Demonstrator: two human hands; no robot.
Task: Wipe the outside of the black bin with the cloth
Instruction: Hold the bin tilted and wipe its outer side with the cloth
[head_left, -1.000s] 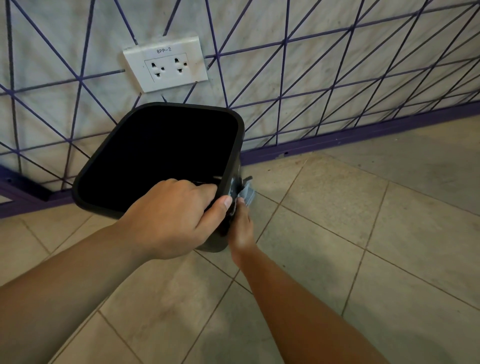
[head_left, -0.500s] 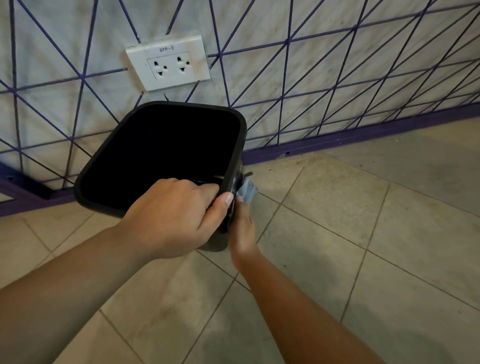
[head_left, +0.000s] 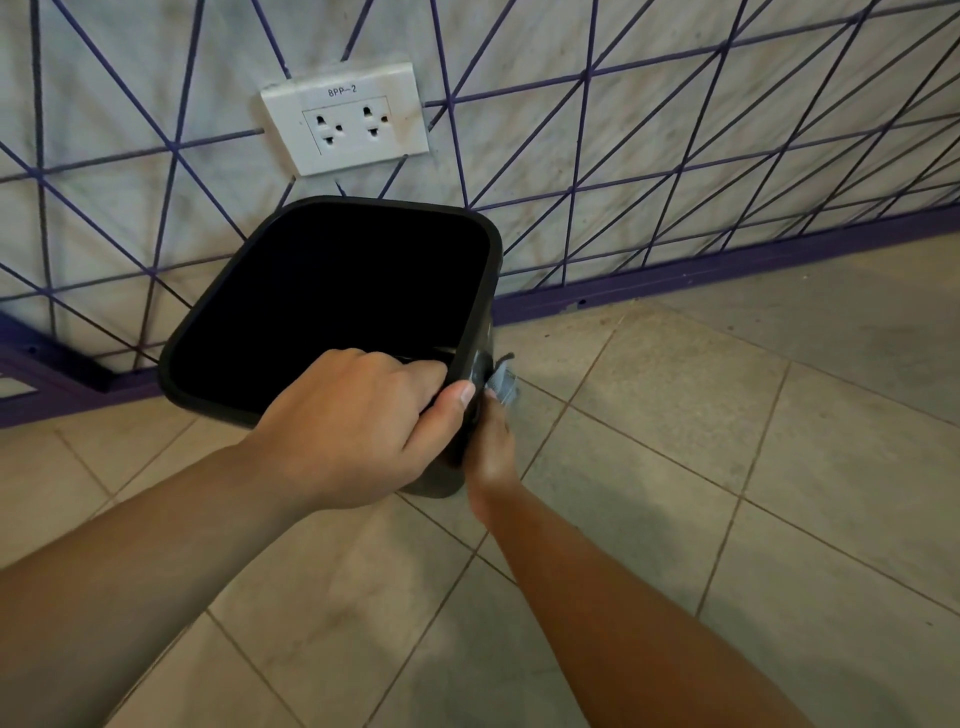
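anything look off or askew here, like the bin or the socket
The black plastic bin is tipped toward the camera, held at its near rim by the left hand, as wiping would require. The white double wall socket appears slightly crooked, possibly from the wide-angle lens. Nothing looks spilled or damaged.

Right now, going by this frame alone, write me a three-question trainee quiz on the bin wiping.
1. True or false: the left hand grips the black bin by its rim.
2. Which hand holds the cloth? A left, B right, C neither.
3. Fill in: on the wall above the bin is a white ____.

Key: 1 true. 2 B, the right hand, against the bin's outer side. 3 socket.
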